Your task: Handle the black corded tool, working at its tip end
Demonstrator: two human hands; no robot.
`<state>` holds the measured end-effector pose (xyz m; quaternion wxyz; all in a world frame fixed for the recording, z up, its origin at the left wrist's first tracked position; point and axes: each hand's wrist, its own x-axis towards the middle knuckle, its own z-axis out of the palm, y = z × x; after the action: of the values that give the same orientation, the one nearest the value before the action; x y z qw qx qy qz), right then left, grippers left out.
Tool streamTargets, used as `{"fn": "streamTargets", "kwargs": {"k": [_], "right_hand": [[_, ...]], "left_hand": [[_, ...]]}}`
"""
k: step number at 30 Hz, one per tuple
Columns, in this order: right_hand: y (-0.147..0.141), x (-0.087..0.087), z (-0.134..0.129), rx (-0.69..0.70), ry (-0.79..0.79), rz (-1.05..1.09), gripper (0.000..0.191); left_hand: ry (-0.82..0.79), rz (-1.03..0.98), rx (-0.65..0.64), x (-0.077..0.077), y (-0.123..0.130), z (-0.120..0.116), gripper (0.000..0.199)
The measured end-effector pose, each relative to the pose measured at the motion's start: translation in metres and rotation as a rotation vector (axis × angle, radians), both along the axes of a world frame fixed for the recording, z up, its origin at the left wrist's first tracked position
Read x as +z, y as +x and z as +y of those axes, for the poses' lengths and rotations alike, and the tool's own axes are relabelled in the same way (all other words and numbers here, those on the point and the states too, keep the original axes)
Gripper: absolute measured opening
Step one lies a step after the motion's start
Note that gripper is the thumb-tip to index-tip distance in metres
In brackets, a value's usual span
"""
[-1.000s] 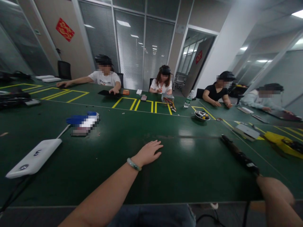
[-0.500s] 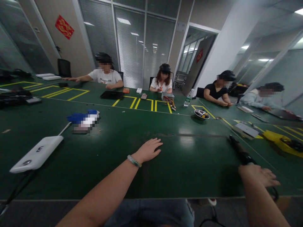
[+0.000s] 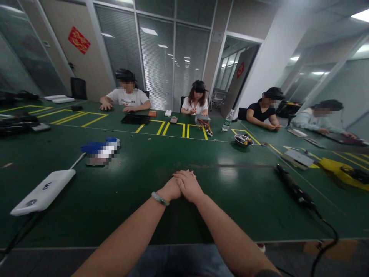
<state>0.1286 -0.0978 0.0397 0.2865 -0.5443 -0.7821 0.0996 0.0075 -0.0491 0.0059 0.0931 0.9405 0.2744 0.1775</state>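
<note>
My left hand [image 3: 170, 188], with a jade-like bangle [image 3: 160, 198] at its wrist, lies on the green table [image 3: 138, 219], mostly covered by the other hand. My right hand [image 3: 190, 186] rests on top of it, its fingers laid over the back of the left; no object shows in it. How the left fingers lie underneath is hidden. To the right, a black corded tool [image 3: 295, 187] lies on the table, apart from both hands.
At the left are a white power bank [image 3: 44, 191] and a blue item [image 3: 95, 147] beside a blurred-out object. Farther off stand a metal bowl [image 3: 243, 141] and a water bottle [image 3: 227, 120]. Several people sit across the table. A white box [image 3: 298, 158] lies at the right.
My right hand has moved left from beside the black tool onto my left hand. Across the table, the leftmost person's outstretched arm has drawn in.
</note>
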Motion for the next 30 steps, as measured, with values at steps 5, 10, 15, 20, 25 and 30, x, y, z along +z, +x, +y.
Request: {"fn": "streamTargets", "kwargs": {"k": [5, 10, 15, 20, 25, 30], "right_hand": [[0.015, -0.002, -0.006, 0.084, -0.086, 0.068, 0.037], [0.027, 0.003, -0.006, 0.098, -0.121, 0.09, 0.038], [0.025, 0.002, -0.005, 0.087, -0.129, 0.094, 0.038], [0.026, 0.003, -0.007, 0.102, -0.125, 0.111, 0.038], [0.037, 0.001, -0.004, 0.141, -0.091, 0.107, 0.039], [0.106, -0.009, 0.002, -0.188, 0.016, 0.104, 0.034]], "left_hand": [[0.034, 0.043, -0.16, -0.005, 0.001, 0.007, 0.054], [-0.008, 0.021, -0.119, -0.009, 0.0, 0.013, 0.056], [-0.008, -0.002, -0.129, -0.008, -0.001, 0.012, 0.056], [-0.02, 0.007, -0.131, -0.006, -0.002, 0.011, 0.054], [-0.059, 0.018, -0.102, 0.003, -0.002, 0.008, 0.049], [-0.123, 0.01, -0.066, 0.017, -0.004, 0.004, 0.046]]}}
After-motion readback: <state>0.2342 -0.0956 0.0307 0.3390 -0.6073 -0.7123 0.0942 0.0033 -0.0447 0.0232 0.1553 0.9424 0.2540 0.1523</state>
